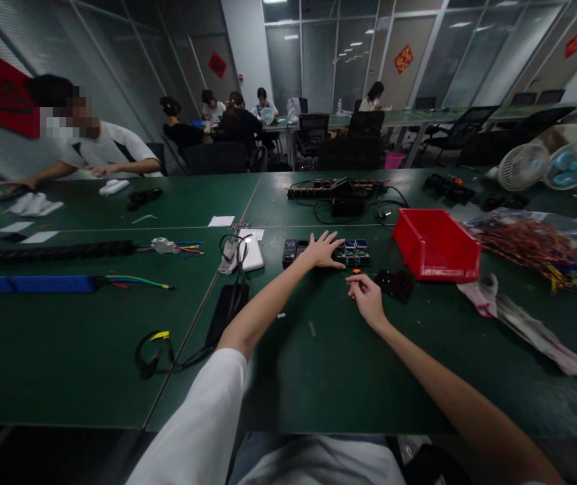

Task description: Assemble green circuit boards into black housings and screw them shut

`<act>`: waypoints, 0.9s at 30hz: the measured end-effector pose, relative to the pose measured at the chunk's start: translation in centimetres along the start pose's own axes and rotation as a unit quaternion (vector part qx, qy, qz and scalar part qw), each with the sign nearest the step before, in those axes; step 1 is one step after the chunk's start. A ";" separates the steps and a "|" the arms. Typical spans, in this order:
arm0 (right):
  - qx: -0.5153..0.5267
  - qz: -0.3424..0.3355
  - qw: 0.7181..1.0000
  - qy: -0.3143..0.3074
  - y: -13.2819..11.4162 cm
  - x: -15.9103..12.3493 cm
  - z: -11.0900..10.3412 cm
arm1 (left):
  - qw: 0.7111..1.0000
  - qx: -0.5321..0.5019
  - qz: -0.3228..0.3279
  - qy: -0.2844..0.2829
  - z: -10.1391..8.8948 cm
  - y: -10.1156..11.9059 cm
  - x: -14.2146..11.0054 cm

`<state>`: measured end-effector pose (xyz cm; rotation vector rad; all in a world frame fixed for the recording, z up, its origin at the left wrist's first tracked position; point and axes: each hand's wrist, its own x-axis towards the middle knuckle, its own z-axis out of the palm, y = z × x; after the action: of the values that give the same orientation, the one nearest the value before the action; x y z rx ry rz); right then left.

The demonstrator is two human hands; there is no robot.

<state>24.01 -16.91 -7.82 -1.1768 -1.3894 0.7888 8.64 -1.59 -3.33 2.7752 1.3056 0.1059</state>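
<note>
My left hand (323, 252) lies with its fingers spread over a dark, elongated module strip (356, 252), covering its middle. Square blocks show on the strip at both sides of the hand. Just in front of the strip is my right hand (368, 300), its fingers pinched around a small orange piece (356, 271) whose kind is too small to tell. Beside that hand, to the right, a flat black plate (394, 285) rests on the green table (329, 377).
A red bin (443, 269) stands right of the strip, near bundled wires (531, 246) and a pale cloth (536, 327). At left are a white box (251, 253), a black cable (187, 360) and a blue bar (50, 283). A person (111, 148) sits across the table.
</note>
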 end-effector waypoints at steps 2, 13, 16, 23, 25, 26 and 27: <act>-0.001 0.001 1.000 0.011 0.2 0.3 -0.3 | 1.000 -0.007 0.017 -0.010 0.0 0.6 1.0; 0.011 0.005 0.999 0.031 1.4 1.3 -0.9 | 0.998 -0.034 0.029 -0.035 0.0 0.8 2.5; -0.013 -0.005 0.998 0.064 2.0 3.3 -2.2 | 0.999 -0.032 0.027 -0.017 -0.3 0.6 1.8; -0.217 0.046 0.971 0.092 3.7 10.2 -5.9 | 0.999 -0.042 -0.008 -0.017 -3.1 -4.0 -1.8; -0.233 0.057 0.966 0.092 4.1 11.9 -6.2 | 0.998 -0.041 -0.039 -0.030 -3.7 -5.8 -3.3; -0.238 0.060 0.965 0.092 4.3 12.6 -6.2 | 0.997 -0.041 -0.048 -0.036 -3.8 -6.6 -4.0; -0.241 0.062 0.964 0.089 4.6 13.1 -6.0 | 0.997 -0.043 -0.054 -0.041 -3.8 -7.3 -4.7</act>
<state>32.05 -4.08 -6.92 -1.6812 -1.4069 0.4206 -0.26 -0.41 -0.39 2.6022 1.3919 0.0397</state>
